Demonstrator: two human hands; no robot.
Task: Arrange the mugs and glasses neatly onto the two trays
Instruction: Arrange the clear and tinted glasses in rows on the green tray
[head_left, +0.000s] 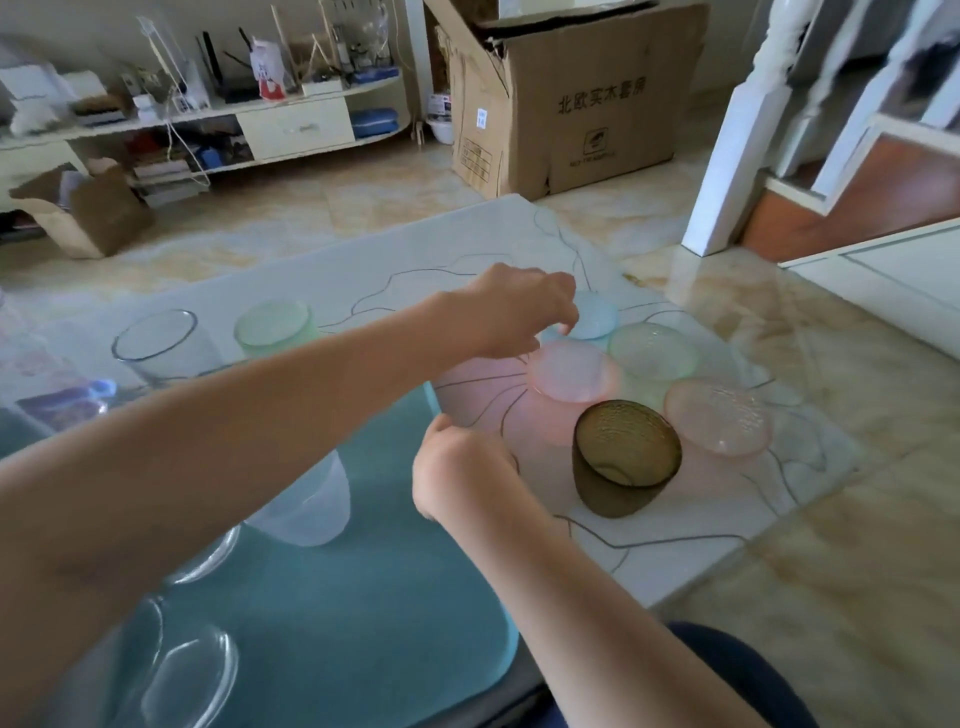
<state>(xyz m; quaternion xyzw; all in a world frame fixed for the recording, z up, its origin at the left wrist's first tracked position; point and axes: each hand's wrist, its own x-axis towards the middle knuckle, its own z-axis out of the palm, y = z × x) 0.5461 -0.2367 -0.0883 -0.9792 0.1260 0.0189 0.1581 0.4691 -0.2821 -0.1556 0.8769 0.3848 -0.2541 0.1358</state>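
1. Left hand (524, 306) reaches far across, its curled fingers pinching the rim of a blue glass (592, 317).
2. Right hand (462, 473) is curled at the near left edge of the white tray (675, 551); whether it grips the tray, I cannot tell.
3. Pink, green, peach and brown glasses (623, 457) stand on that tray.
4. Clear glasses sit on the teal tray (363, 597), near left.

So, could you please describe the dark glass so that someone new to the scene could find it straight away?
Start at the white tray with thin dark line drawings on the right of the table. A cluster of glasses stands on it, and the dark glass is the one nearest the person, just right of the right hand. Its neighbours are pale pink, green or blue; it alone is dark olive-brown.
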